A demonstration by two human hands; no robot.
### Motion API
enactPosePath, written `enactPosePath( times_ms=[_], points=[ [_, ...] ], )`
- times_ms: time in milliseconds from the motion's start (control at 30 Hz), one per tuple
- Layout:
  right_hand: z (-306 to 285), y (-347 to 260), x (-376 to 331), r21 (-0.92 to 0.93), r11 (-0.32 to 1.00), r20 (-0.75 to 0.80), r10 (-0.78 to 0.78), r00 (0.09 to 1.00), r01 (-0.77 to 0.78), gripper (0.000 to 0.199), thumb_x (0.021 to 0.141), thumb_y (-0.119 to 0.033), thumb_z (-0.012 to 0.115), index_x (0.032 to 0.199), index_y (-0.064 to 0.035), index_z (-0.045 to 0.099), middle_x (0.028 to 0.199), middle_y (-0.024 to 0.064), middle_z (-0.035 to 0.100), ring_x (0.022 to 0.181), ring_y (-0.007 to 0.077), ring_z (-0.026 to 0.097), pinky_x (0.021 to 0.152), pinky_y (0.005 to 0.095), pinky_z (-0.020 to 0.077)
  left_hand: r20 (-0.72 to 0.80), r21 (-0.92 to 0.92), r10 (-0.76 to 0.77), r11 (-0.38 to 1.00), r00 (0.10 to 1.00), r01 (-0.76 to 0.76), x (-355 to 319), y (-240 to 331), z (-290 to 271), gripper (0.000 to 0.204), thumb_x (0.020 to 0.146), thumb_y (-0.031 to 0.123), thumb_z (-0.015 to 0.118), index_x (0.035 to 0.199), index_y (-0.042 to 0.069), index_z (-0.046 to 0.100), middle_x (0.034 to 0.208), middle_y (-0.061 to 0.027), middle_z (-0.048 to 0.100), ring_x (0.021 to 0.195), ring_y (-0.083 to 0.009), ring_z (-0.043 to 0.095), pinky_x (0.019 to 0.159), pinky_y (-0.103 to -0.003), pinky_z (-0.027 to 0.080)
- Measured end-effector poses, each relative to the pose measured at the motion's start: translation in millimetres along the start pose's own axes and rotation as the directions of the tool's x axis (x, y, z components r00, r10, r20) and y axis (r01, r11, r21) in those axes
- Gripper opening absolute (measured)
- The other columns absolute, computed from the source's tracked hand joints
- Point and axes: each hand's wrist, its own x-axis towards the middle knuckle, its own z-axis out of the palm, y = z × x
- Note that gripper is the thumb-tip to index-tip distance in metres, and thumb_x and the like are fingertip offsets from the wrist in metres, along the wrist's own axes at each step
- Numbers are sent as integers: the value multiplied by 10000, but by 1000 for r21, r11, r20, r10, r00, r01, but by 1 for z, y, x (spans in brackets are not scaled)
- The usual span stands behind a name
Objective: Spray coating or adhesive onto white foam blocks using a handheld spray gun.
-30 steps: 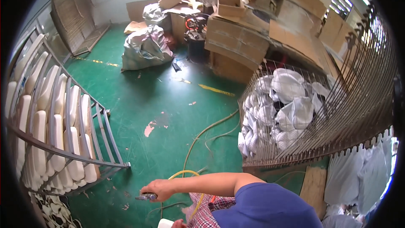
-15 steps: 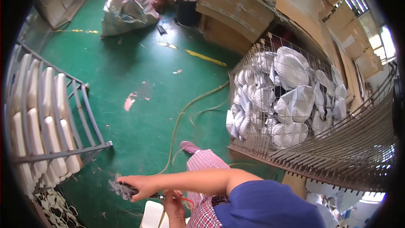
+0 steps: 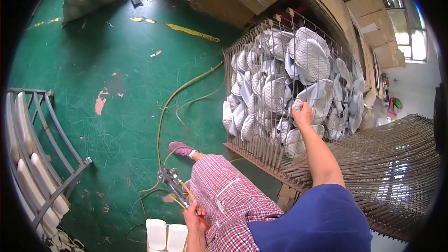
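- Right hand (image 3: pixel 303 114): reached forward and up into the wire cage (image 3: pixel 261 32), fingers curled on a white moulded piece (image 3: pixel 311 97) at the front of the heap; whether they truly gripped it or only touched it could not be told.
- White pieces: stacked on edge inside the cage, directly ahead of the right fingertips, well apart from the left hand.
- Left hand (image 3: pixel 193 213): low beside the knee, clenched round the handle of a metal hand tool (image 3: pixel 171 179), whose long axis pointed up-left, away from the cage.
- Yellow hose (image 3: pixel 163 112): trailed across the green floor (image 3: pixel 93 65).
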Motion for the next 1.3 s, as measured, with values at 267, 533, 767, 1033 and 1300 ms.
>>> enactPosePath(
  times_ms=[267,533,767,1033,1300],
  points=[
    [11,35,8,20,976,183,208,961,-215,248,738,-268,591,842,-50,647,858,169,660,841,355,623,773,442,479,-76,8,77,997,994,-77,28,17,-13,286,823,176,630,619,116,438,518,8,383,435,-114,377,427,-269,346],
    [32,40,19,24,990,193,133,972,-140,273,737,-291,609,825,-33,628,837,195,642,820,367,614,737,442,475,-185,-199,72,974,980,-109,39,24,-33,245,834,172,621,666,103,457,536,12,374,439,-109,367,432,-266,340],
    [-3,-63,20,98,742,-136,-650,747,664,256,885,-114,527,1105,8,570,1010,166,599,916,253,564,803,342,462,-247,-186,110,970,963,-158,24,14,-50,188,790,180,689,705,109,537,546,55,452,453,-72,458,408,-250,361],
    [-25,-315,-365,762,647,569,-694,-442,-35,736,829,-118,682,1434,-91,264,1286,148,488,1136,228,491,918,350,434,-271,120,394,919,879,-375,37,-18,-57,286,794,320,647,753,38,621,644,-80,594,616,-244,580,554,-376,454],
    [-38,-375,-560,504,864,809,-465,-360,16,204,820,-9,590,1016,-28,536,827,95,633,712,206,628,613,344,525,-291,216,580,815,761,-538,29,-38,-184,348,820,363,574,815,16,605,764,-196,636,762,-392,622,657,-462,482]
  ],
)
